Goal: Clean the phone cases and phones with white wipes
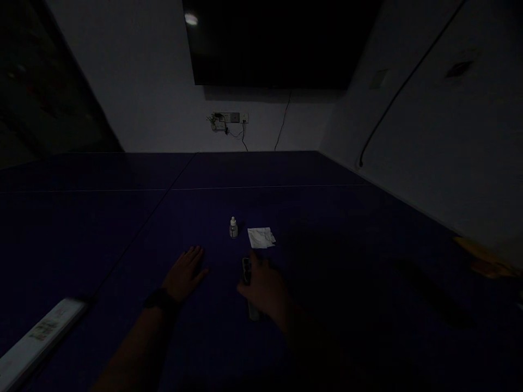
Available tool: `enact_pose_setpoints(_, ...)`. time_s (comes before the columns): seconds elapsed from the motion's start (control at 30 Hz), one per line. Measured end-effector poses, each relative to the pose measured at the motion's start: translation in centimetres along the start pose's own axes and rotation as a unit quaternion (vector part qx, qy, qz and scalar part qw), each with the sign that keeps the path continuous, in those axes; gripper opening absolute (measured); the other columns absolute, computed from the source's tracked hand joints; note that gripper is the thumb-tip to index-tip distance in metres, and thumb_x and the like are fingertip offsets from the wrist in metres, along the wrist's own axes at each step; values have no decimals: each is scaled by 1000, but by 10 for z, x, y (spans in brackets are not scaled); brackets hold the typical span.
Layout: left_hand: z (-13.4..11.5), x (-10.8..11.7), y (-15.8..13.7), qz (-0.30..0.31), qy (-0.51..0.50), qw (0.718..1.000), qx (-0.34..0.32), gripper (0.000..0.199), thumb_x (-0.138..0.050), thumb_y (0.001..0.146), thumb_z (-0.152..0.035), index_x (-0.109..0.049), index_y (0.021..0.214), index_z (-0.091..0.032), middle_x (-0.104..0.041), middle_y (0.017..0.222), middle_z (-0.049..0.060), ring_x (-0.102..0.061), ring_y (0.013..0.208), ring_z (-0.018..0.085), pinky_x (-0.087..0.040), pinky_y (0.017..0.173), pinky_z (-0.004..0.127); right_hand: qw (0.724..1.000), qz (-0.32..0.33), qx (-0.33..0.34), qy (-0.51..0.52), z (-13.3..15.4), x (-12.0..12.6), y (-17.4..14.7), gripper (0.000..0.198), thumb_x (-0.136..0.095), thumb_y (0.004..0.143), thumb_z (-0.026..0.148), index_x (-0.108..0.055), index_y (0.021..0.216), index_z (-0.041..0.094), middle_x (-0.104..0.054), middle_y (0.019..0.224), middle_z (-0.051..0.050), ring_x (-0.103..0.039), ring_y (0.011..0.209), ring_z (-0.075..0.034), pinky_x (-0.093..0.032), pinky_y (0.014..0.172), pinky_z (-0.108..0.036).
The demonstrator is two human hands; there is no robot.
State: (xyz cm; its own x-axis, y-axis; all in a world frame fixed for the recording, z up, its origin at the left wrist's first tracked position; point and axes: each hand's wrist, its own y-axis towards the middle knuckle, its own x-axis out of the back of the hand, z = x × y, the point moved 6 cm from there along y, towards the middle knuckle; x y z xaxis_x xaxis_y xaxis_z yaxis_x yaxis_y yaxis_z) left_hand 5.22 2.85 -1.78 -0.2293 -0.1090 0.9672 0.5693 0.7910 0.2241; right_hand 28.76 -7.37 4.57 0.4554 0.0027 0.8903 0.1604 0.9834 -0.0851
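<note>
My left hand point(186, 275) lies flat on the dark purple tabletop point(196, 337), fingers stretched out, with a dark band point(160, 299) at the wrist. To its right, my right hand point(265, 288) is closed over a dark phone point(254, 312), its thumb along the left edge. The phone's camera lenses show by the fingers, and the hand covers much of the rest. Beyond the hands stands a small clear dropper bottle point(233, 228) with a white top. Just right of the bottle, past my right fingertips, is a folded white tissue point(260, 238).
The room is very dim. A long white box point(41, 337) lies at the lower left. Something yellow point(486, 258) is at the right edge. On the far wall are a large dark screen point(278, 43) and, below it, sockets with cables point(226, 118).
</note>
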Motion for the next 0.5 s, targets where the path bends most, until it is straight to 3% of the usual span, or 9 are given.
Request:
enact_pose_setpoints(0.07,-1,0,0,1,-1,1000,-3,66,-35,101,-57,-42,151,-14,-43,156,17,-38,146,33,-34,118,54,991,14,11,135,-12,2,3,71,-64,79,40,-46,144,19,-65,122,-18,-67,104,-32,-49,87,-43)
enact_pose_setpoints(0.1,-1,1,0,2,-1,1000,-3,67,-35,101,-57,-43,151,-13,-43,156,18,-38,146,34,-34,118,54,972,39,19,231,-18,1,5,61,-59,82,39,-50,139,22,-68,117,-14,-67,103,-29,-49,87,-40)
enact_pose_setpoints(0.17,-1,1,0,2,-2,1000,0,68,-34,101,-58,-43,150,-12,-44,155,19,-39,145,35,-35,117,55,897,103,-6,430,-31,-7,8,46,-48,86,36,-56,129,22,-72,107,-9,-69,97,-26,-52,83,-39)
enact_pose_setpoints(0.27,-1,2,0,4,-2,1000,3,69,-34,100,-59,-43,150,-13,-44,156,18,-40,145,35,-35,117,55,840,143,-34,522,-43,-16,7,47,-40,83,35,-56,123,17,-73,90,-10,-72,79,-26,-55,68,-40)
enact_pose_setpoints(0.4,-1,3,0,1,-3,1000,-1,67,-35,101,-59,-41,152,-16,-43,157,15,-39,146,33,-35,118,53,761,128,-67,633,-44,-27,-6,58,-57,72,31,-49,128,19,-74,82,-5,-72,70,-25,-55,66,-39)
enact_pose_setpoints(0.5,-1,3,0,-7,-5,1000,-2,67,-36,100,-59,-40,153,-17,-42,157,15,-38,146,33,-34,118,54,733,94,-97,667,-43,-35,-14,66,-60,72,29,-42,135,23,-73,78,-1,-71,64,-23,-55,62,-37)
